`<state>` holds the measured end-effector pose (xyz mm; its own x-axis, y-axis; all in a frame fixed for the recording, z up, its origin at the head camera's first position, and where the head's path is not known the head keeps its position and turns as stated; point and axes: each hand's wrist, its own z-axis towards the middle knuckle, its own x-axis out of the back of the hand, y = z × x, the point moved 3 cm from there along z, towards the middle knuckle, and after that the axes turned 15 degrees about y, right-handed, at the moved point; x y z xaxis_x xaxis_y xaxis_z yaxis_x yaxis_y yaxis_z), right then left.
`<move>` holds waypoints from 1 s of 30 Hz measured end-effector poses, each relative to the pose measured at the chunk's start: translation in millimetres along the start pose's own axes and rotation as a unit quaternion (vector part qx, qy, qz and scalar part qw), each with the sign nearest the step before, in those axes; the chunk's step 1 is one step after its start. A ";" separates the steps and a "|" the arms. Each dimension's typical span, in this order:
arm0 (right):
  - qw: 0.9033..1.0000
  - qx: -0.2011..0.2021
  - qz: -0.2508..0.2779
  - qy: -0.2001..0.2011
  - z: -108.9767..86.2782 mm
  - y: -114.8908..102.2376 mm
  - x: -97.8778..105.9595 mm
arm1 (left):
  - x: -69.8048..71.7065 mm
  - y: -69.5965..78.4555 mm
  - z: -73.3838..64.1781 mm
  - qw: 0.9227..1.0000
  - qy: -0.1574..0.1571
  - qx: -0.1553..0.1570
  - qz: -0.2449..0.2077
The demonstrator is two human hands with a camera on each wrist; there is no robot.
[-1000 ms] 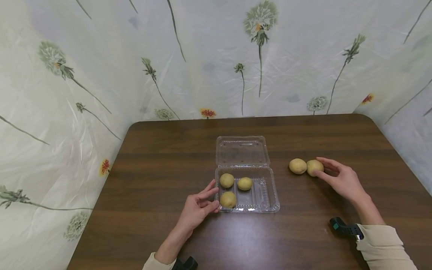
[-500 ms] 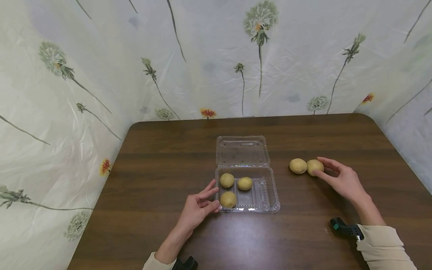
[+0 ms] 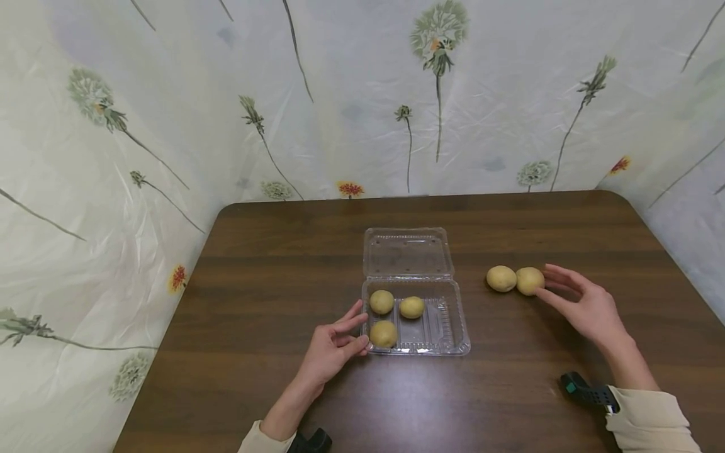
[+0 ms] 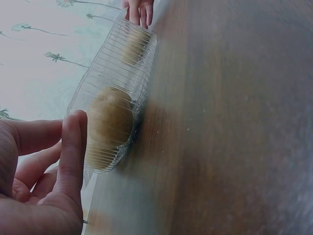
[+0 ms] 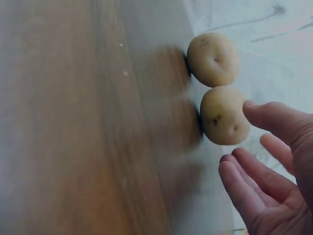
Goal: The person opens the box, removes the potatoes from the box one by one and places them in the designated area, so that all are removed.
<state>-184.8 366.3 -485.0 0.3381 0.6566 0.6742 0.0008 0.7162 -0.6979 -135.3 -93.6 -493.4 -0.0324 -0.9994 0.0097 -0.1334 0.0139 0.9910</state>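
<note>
In the head view a clear plastic clamshell box (image 3: 433, 336) lies with its lid (image 3: 404, 251) folded back. Inside are three potatoes, at back left (image 3: 382, 302), front left (image 3: 383, 334) and in the middle (image 3: 411, 307). My left hand (image 3: 333, 349) touches the box's left side with fairly straight fingers. To the right, two more potatoes, a left one (image 3: 501, 279) and a right one (image 3: 530, 281), lie side by side on the table. My right hand (image 3: 586, 308) is spread beside the right potato; in the right wrist view its thumb (image 5: 274, 117) tip is at the potato's edge.
The dark wooden table (image 3: 272, 251) has rounded far corners. Behind and to the sides hangs a pale covering (image 3: 340, 113) printed with dandelions. A black wrist strap (image 3: 591, 391) sits by the right sleeve (image 3: 651, 418).
My right hand has drawn back slightly to the right, and its fingers have come away from the right potato, which stays in place. My left hand, the box and its potatoes are unchanged.
</note>
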 end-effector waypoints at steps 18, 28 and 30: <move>0.998 0.028 0.019 0.050 -30.2 -15.7 6.2 | 0.8 1.1 0.0 1.000 0.004 -0.006 0.008; 0.995 0.050 0.075 0.039 -43.0 -41.2 -7.8 | -0.4 0.4 0.3 1.000 0.002 -0.005 0.004; 0.993 0.069 0.086 0.043 -44.6 -47.1 -10.6 | -0.5 1.0 0.0 1.000 0.001 -0.005 0.003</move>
<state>-146.4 315.1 -470.0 0.4007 0.7539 0.5207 -0.1910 0.6246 -0.7573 -135.5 -93.1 -492.4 -0.0314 -0.9994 0.0155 -0.1242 0.0193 0.9921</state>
